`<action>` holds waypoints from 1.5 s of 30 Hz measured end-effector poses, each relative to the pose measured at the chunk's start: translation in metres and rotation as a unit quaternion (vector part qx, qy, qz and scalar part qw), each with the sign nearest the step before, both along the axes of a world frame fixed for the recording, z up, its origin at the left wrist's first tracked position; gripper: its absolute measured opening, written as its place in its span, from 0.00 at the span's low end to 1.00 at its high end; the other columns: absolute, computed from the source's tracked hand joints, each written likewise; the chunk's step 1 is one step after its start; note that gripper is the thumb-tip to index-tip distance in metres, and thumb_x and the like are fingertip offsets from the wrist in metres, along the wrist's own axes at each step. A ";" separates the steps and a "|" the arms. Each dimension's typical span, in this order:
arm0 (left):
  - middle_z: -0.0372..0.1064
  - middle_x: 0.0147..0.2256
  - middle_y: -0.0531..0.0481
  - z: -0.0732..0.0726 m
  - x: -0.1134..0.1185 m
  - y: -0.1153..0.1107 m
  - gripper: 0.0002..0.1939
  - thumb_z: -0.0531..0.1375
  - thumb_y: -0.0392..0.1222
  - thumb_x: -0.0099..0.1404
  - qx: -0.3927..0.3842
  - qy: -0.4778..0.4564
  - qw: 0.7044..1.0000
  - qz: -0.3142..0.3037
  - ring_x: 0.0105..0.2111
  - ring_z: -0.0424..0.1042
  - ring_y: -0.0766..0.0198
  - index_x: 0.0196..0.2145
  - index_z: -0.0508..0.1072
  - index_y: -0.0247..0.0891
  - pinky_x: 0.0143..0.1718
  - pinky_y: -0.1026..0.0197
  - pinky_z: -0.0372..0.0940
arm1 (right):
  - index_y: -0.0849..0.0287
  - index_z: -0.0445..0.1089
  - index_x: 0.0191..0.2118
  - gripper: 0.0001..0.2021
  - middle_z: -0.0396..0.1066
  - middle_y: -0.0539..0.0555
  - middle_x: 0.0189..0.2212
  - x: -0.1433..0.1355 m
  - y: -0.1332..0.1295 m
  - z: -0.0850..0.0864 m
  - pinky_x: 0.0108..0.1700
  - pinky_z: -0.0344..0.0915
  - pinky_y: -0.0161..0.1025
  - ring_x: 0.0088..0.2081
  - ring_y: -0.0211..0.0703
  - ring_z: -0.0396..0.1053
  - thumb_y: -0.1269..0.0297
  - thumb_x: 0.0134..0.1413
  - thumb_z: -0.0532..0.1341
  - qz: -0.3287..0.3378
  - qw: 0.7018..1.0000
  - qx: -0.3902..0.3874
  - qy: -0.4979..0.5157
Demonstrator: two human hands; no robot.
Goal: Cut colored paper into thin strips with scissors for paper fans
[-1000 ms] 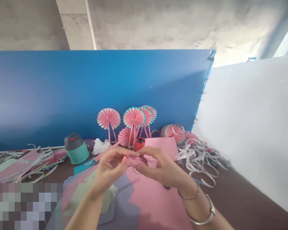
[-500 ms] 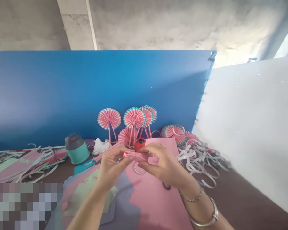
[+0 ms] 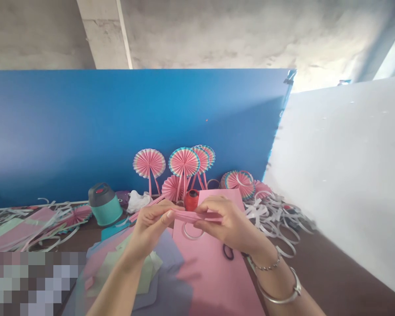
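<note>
A narrow folded strip of pink paper (image 3: 188,216) is stretched level between my two hands, above the table. My left hand (image 3: 154,221) pinches its left end between thumb and fingers. At the other end, my right hand (image 3: 219,219) grips it with the thumb below and the fingers on top. Under the hands lies a large pink paper sheet (image 3: 217,281), with a pale ring (image 3: 193,231) and a dark scissors handle (image 3: 228,251) on it. Just behind the strip stands a red spool of thread (image 3: 192,201).
Several pleated paper fans (image 3: 184,162) stand against the blue panel (image 3: 197,109). White paper strips (image 3: 276,219) are heaped at the right, more lie at the left. A teal container with a grey lid (image 3: 105,208) stands left. Green paper pieces (image 3: 145,276) lie near my left forearm.
My right hand has slid slightly right along the strip, and my left fingers now cover its left end. More of the scissors handle shows.
</note>
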State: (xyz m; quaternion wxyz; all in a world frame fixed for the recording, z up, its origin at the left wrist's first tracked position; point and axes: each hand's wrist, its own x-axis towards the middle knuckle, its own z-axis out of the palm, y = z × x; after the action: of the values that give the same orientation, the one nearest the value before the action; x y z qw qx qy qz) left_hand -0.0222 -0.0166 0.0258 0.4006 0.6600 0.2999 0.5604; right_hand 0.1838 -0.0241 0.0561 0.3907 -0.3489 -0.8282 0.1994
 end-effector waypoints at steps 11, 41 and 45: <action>0.74 0.27 0.49 -0.020 0.010 0.029 0.12 0.62 0.47 0.59 -0.233 -0.172 0.957 -0.033 0.26 0.70 0.68 0.32 0.77 0.34 0.29 0.68 0.64 | 0.54 0.65 0.53 0.16 0.71 0.55 0.45 0.016 0.022 -0.019 0.40 0.66 0.38 0.42 0.43 0.70 0.60 0.62 0.51 0.006 0.992 -0.129 0.013; 0.69 0.34 0.46 -0.034 0.020 0.028 0.12 0.62 0.47 0.57 0.228 0.277 0.824 0.439 0.39 0.66 0.54 0.34 0.68 0.38 0.42 0.54 0.60 | 0.60 0.65 0.29 0.12 0.62 0.47 0.21 0.044 0.044 -0.017 0.25 0.52 0.31 0.22 0.33 0.55 0.63 0.60 0.51 -0.078 0.993 -0.091 -0.018; 0.68 0.43 0.42 -0.036 0.018 0.029 0.15 0.61 0.46 0.59 0.257 0.312 0.778 0.481 0.45 0.64 0.51 0.43 0.68 0.39 0.46 0.51 0.57 | 0.60 0.64 0.29 0.12 0.63 0.48 0.23 0.041 0.042 -0.015 0.26 0.53 0.31 0.23 0.34 0.55 0.62 0.61 0.50 -0.055 0.994 -0.097 -0.009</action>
State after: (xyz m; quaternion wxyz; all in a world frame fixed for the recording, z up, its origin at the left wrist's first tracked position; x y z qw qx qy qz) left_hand -0.0038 0.0122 -0.0105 -0.2213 0.6469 0.5316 0.4999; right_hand 0.2252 0.0178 0.0409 0.3575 -0.4320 -0.7881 0.2541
